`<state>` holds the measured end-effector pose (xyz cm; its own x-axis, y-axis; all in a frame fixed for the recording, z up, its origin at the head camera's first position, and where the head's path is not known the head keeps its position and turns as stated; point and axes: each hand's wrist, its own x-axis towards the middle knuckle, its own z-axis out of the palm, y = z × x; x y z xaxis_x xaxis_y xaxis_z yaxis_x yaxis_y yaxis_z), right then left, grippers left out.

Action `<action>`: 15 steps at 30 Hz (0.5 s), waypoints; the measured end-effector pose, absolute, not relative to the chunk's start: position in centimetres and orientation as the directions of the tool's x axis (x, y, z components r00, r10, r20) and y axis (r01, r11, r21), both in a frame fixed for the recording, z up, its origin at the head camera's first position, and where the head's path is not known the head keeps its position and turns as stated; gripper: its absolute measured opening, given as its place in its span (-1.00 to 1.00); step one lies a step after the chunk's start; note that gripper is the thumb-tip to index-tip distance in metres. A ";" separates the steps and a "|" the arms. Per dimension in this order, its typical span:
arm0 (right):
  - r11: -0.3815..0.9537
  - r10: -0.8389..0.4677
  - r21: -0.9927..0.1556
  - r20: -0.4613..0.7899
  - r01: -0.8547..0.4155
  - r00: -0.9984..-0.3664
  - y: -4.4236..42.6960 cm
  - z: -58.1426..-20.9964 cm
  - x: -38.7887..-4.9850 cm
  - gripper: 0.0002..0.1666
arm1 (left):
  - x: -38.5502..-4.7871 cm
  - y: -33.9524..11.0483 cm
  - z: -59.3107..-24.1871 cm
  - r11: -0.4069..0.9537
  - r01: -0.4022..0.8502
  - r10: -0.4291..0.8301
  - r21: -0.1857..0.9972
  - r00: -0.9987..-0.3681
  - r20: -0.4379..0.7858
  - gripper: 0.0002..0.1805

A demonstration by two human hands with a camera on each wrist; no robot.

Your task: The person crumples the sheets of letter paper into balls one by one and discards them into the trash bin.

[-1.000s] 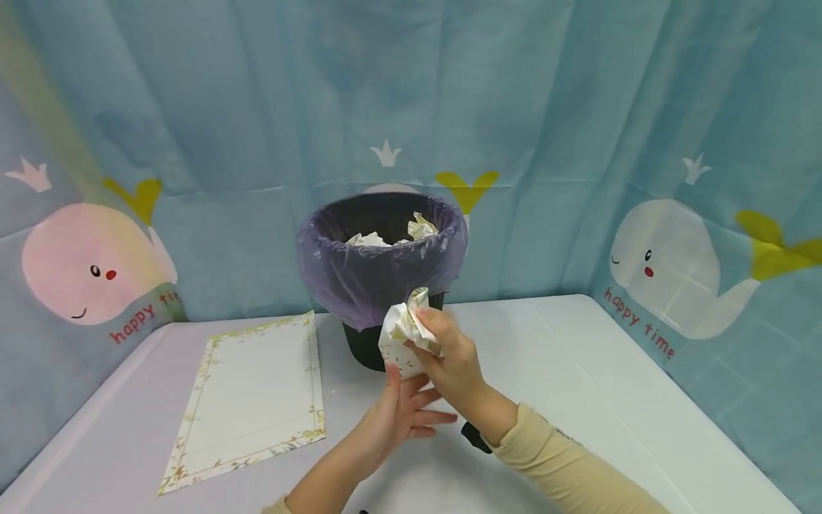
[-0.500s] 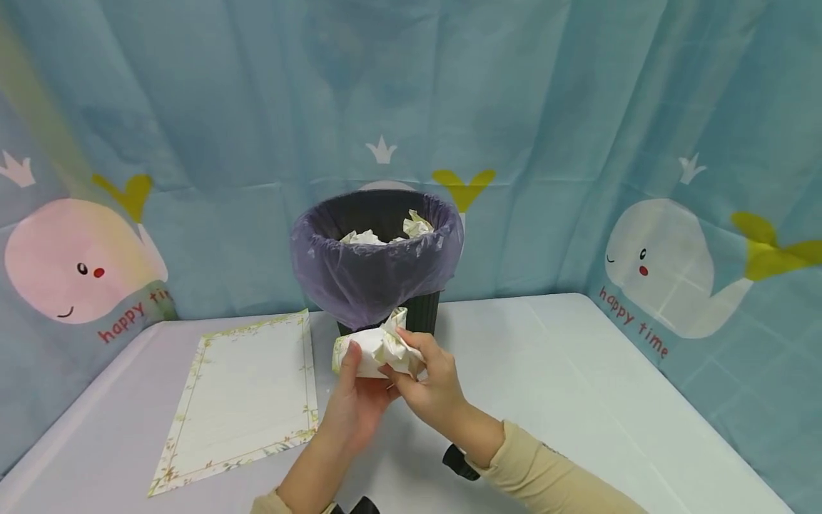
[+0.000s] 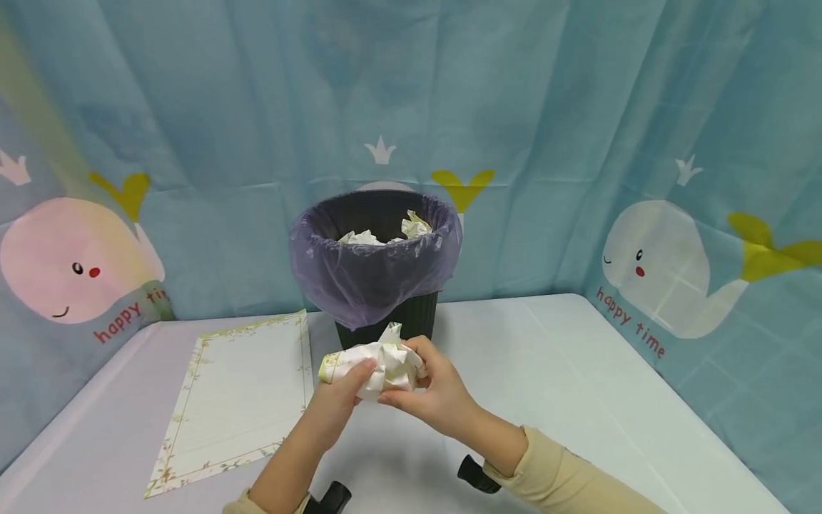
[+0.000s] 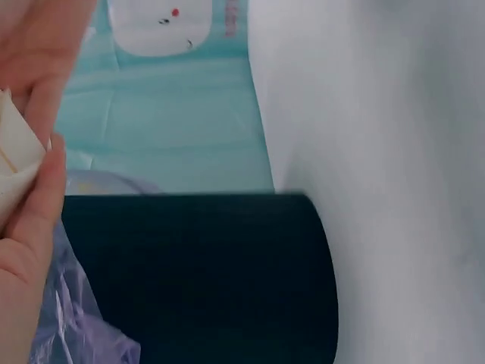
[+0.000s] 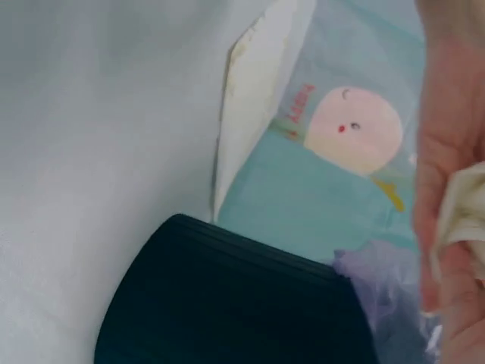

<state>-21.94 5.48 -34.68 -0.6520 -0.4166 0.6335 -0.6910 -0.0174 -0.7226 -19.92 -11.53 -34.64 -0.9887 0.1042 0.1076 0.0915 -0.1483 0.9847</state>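
A crumpled sheet of white paper (image 3: 389, 365) with a leafy printed border is held between both hands, just in front of the bin. My left hand (image 3: 338, 405) grips its left part, thumb on top. From the right, my right hand (image 3: 443, 394) pinches the bunched end between thumb and fingers. Behind them stands a dark bin (image 3: 417, 314) lined with a purple plastic bag (image 3: 379, 275); crumpled paper pieces (image 3: 417, 225) show inside its mouth. In the left wrist view the crumpled paper (image 4: 17, 155) appears at the left edge, partly out of frame.
A stack or sheet of bordered paper (image 3: 240, 400) lies flat on the white table (image 3: 565, 385) at the left. Blue curtains (image 3: 218, 128) with whale prints close in the back and sides. A black wrist device (image 3: 478, 474) sits under the right forearm.
The crumpled paper has come down and slightly left, away from the bin, and turned from upright to lying sideways. My left hand has gone from open beneath it to gripping it.
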 end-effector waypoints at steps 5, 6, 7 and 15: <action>0.139 -0.492 -0.573 0.668 -0.808 -0.558 6.1 -33.8 -21.6 -0.44 | -19.7 -13.0 -34.2 -0.013 0.152 0.170 0.988 -0.974 0.152 -0.59; 0.194 -0.498 -0.510 0.685 -0.838 -0.532 6.3 -33.7 -21.7 -0.41 | -19.6 -13.4 -34.2 0.003 0.169 0.190 0.986 -0.968 0.165 -0.58; 0.247 -0.505 -0.456 0.693 -0.855 -0.515 6.4 -33.6 -21.8 -0.35 | -19.6 -13.6 -34.1 0.017 0.184 0.218 0.983 -0.960 0.176 -0.57; 0.082 -0.654 -0.540 0.605 -0.838 -0.454 6.7 -33.8 -22.0 0.54 | -19.3 -13.9 -33.8 -0.075 0.157 0.394 0.985 -0.903 0.174 -0.51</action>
<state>-22.02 6.71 -33.77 -0.4539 -0.6542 0.6050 -0.8376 0.0816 -0.5401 -19.32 -13.88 -33.84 -0.9027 0.3936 0.1738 0.1569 -0.0750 0.9848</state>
